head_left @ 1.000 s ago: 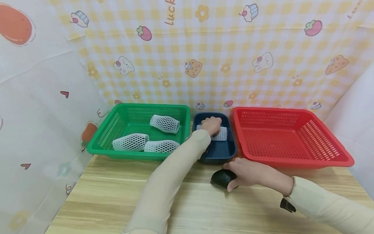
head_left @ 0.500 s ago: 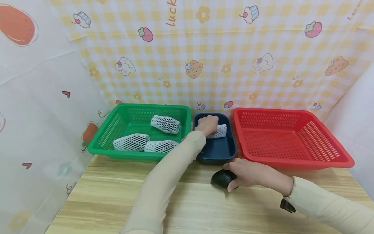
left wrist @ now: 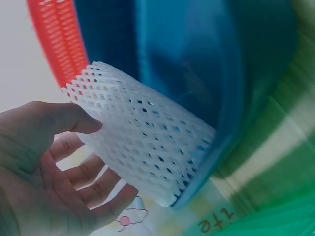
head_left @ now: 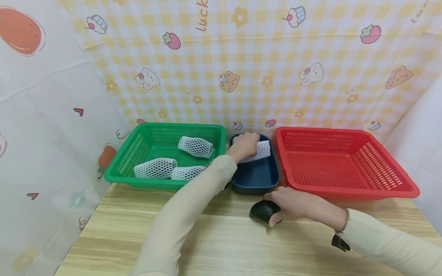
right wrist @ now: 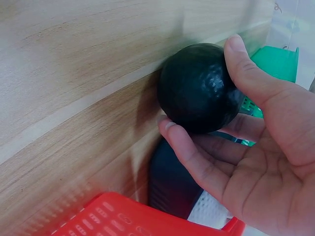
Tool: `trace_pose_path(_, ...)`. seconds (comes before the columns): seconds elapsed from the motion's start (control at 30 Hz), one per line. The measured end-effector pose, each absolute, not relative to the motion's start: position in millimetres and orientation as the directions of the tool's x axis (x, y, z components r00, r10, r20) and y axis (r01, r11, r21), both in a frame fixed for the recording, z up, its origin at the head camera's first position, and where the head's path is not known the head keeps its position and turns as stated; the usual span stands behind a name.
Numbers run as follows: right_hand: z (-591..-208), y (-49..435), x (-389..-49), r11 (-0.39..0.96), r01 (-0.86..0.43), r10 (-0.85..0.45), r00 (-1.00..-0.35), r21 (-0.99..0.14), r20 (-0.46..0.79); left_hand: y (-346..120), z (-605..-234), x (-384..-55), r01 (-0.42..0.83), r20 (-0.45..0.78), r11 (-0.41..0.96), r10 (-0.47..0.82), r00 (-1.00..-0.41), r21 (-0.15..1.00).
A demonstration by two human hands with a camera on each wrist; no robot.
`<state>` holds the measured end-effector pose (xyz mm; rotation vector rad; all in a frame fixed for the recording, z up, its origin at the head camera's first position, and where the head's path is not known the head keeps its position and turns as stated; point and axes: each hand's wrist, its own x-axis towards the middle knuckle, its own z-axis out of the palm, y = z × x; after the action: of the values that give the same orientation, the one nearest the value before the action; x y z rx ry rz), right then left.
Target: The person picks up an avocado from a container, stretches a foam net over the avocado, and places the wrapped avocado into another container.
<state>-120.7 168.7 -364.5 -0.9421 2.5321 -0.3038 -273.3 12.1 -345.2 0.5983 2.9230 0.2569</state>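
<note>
Over the navy blue bin point(head_left: 257, 179), my left hand point(head_left: 244, 147) grips a white foam net sleeve point(head_left: 263, 149). In the left wrist view, the thumb lies on one side of the foam net sleeve point(left wrist: 142, 132) and the fingers on the other; its far end overlaps the bin's rim. In front of the bin, my right hand point(head_left: 293, 203) holds a dark avocado point(head_left: 264, 211) low at the wooden table. Thumb and fingers curl around the avocado point(right wrist: 199, 88) in the right wrist view, and its bumpy skin shows.
To the left stands a green basket point(head_left: 165, 183) with several foam net sleeves point(head_left: 195, 146) in it. A red basket point(head_left: 324, 168) sits to the right of the bin. Patterned cloth point(head_left: 262, 57) hangs close behind all three containers.
My left hand has shifted slightly left and back, lifting and tilting the foam net sleeve up from the bin's floor. The right hand and the avocado have stayed put.
</note>
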Motion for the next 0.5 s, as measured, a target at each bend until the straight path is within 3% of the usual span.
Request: trace_pose_path(0.5,-364,169,-121,0.739,-0.576,-0.671,-0.675,-0.351,-0.305,16,-306,-244,0.447,-0.025,0.853,0.47,-0.882,0.27)
